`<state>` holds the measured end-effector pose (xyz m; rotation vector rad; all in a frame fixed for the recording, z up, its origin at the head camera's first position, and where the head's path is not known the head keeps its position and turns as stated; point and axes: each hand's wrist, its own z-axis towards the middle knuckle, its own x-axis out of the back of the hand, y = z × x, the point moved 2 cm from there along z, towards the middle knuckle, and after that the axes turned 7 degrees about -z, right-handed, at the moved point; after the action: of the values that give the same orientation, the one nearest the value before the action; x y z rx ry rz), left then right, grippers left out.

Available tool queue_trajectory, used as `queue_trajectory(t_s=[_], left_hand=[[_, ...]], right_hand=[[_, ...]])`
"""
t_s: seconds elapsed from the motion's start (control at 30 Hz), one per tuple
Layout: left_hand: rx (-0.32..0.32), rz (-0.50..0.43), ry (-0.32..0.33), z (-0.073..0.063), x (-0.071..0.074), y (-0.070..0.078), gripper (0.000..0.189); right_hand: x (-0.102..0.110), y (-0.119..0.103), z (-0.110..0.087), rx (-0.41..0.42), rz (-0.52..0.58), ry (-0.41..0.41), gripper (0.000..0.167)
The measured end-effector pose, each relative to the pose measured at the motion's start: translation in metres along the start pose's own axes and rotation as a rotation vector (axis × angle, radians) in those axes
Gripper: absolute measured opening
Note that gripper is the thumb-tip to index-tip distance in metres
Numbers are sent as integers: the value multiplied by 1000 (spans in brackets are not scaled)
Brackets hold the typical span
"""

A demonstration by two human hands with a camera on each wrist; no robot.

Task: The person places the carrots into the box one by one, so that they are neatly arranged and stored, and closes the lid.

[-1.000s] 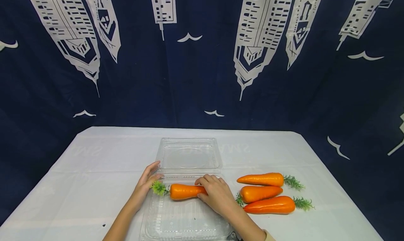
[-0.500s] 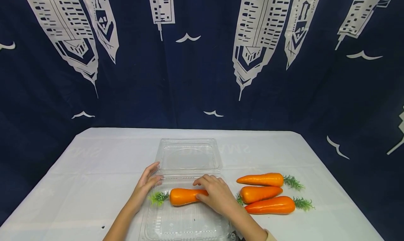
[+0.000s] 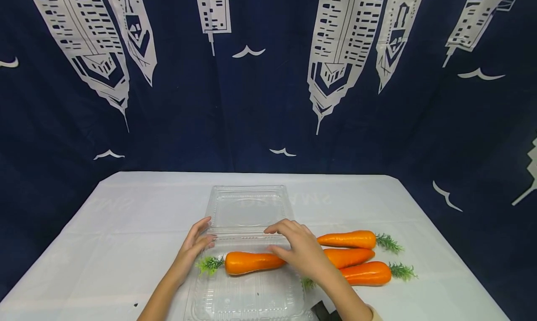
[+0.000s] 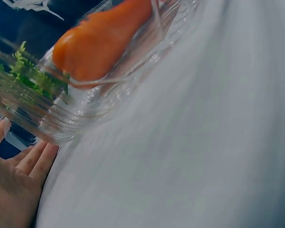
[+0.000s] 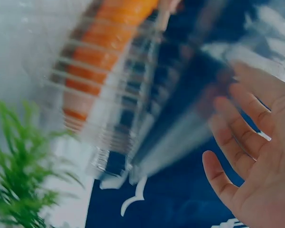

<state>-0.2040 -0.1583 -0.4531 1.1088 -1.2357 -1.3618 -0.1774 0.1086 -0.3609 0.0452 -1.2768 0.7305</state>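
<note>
A clear plastic clamshell box (image 3: 247, 300) lies unfolded on the white table, its lid (image 3: 251, 211) flat toward the back. Crosswise in the base rests one orange carrot (image 3: 249, 263), green top to the left. My left hand (image 3: 189, 248) is at the box's left side, fingers extended, fingertips right at its wall in the left wrist view. My right hand (image 3: 304, 248) hovers by the box's right side near the carrot's tip, thumb and fingers spread with nothing between them. In the right wrist view, that hand (image 5: 256, 156) stands apart from the box, and the carrot (image 5: 104, 52) shows through the ribbed wall.
Right of the box lie three more carrots: one at the back (image 3: 350, 239), one in the middle (image 3: 352, 256) and one in front (image 3: 369, 274). My right forearm partly covers them. A dark object (image 3: 323, 311) shows at the bottom edge. A navy printed cloth (image 3: 260, 101) hangs behind the table.
The carrot has come down toward the front into the box base. My right hand has let go of it and moved right, fingers spreading. The left hand has stayed nearly in place.
</note>
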Motion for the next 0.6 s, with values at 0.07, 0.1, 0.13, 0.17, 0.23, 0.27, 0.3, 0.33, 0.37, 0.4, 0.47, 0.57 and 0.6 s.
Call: queue_trajectory(t_s=[0.07, 0.1, 0.13, 0.17, 0.23, 0.27, 0.3, 0.33, 0.37, 0.4, 0.47, 0.57, 0.6], left_hand=[[1, 2, 1, 0, 0, 0, 50], [2, 3, 0, 0, 0, 0, 50], [1, 4, 0, 0, 0, 0, 50], [1, 4, -1, 1, 0, 0, 50], [0, 3, -2, 1, 0, 0, 50], [0, 2, -3, 1, 0, 0, 50], [1, 0, -5, 0, 0, 0, 50], [1, -3, -5, 0, 0, 0, 50], [3, -4, -5, 0, 0, 0, 50], [4, -6, -4, 0, 0, 0, 50], [5, -7, -3, 0, 0, 0, 50], [11, 5, 4, 0, 0, -1, 50], [8, 9, 3, 0, 0, -1, 50]], right_hand=[[6, 1, -1, 3, 6, 27, 30], [9, 1, -1, 7, 8, 41, 30], [11, 1, -1, 10, 13, 55, 30], [14, 1, -1, 12, 13, 68, 30], [18, 2, -2, 19, 15, 94, 30], [20, 2, -2, 22, 18, 104, 30], [22, 2, -3, 26, 19, 114, 30], [24, 2, -4, 26, 21, 122, 30], [26, 2, -4, 25, 20, 130, 30], [29, 2, -5, 22, 23, 138, 30], [33, 3, -7, 15, 28, 152, 30], [39, 4, -8, 1, 35, 169, 29], [41, 5, -9, 0, 37, 177, 29]])
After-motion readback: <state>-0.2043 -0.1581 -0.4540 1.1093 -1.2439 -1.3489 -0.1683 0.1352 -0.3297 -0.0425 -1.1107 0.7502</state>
